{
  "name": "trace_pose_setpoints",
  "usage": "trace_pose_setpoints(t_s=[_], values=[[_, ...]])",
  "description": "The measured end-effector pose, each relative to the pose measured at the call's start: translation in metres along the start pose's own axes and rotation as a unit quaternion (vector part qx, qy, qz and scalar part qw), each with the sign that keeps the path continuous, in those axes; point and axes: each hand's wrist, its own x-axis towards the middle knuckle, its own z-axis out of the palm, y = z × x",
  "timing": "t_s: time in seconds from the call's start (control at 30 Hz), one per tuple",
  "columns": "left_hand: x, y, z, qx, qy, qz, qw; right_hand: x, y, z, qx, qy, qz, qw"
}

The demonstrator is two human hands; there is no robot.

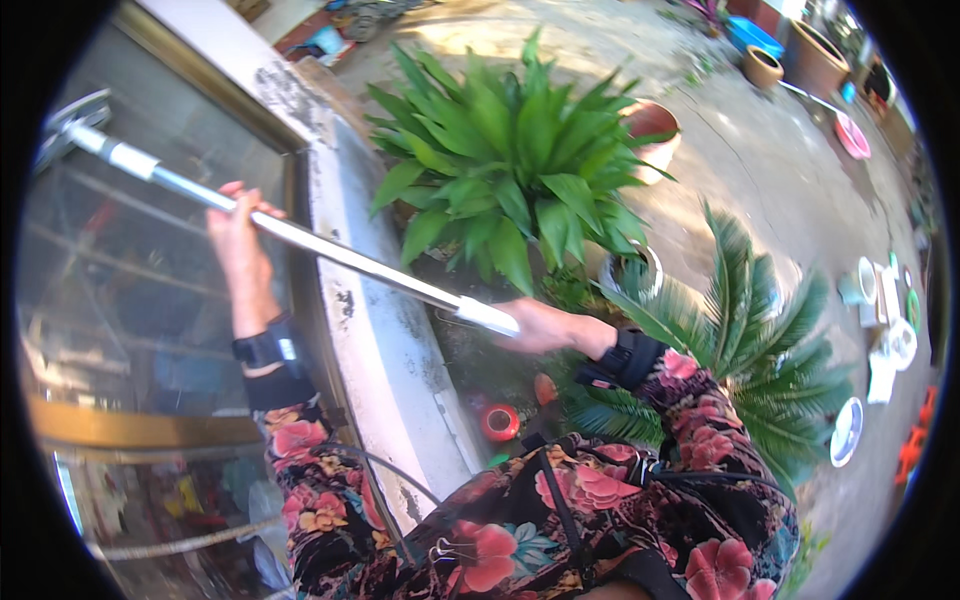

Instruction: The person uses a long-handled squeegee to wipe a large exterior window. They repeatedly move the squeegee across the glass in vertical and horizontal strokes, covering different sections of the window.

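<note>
A long metal-and-white pole (352, 256) slants across the view, its squeegee-like head (75, 124) at the far left against a window pane (150, 247). My left hand (241, 244) is wrapped around the metal shaft in front of the glass. At the lower end, my right hand (534, 324) grips the pole by its white handle (486, 315); part of that grip is blurred. Both wrists wear dark bands. The glass reflects light, so what lies behind it is hard to make out.
A pale, stained window ledge (382, 300) runs beside the glass. Close by stand a broad-leaved plant (517, 150), a sago palm (750, 330) and a small red pot (500, 422). Farther off are a clay pot (763, 66), a pink scoop (853, 136) and a white basin (847, 432).
</note>
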Motion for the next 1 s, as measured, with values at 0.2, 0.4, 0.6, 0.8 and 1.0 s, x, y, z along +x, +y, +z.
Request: trace_pose_setpoints(t_s=[0.2,0.4,0.6,0.8,1.0], values=[[-0.033,-0.046,0.004,-0.027,0.007,-0.059,0.998,-0.028,0.020,0.011,0.015,-0.030,0.058,0.998],[-0.153,-0.137,0.048,-0.116,0.009,-0.210,0.971,-0.151,0.044,0.008,-0.073,-0.068,0.202,0.974],[-0.192,-0.176,0.064,-0.080,0.015,-0.311,0.947,-0.192,0.036,0.007,-0.011,-0.127,0.358,0.925],[-0.104,-0.168,0.049,-0.056,0.008,-0.259,0.964,-0.110,0.030,-0.010,0.050,-0.146,0.268,0.951],[0.005,-0.131,0.022,0.027,-0.011,-0.158,0.987,-0.009,0.030,-0.016,0.045,-0.116,0.173,0.977]])
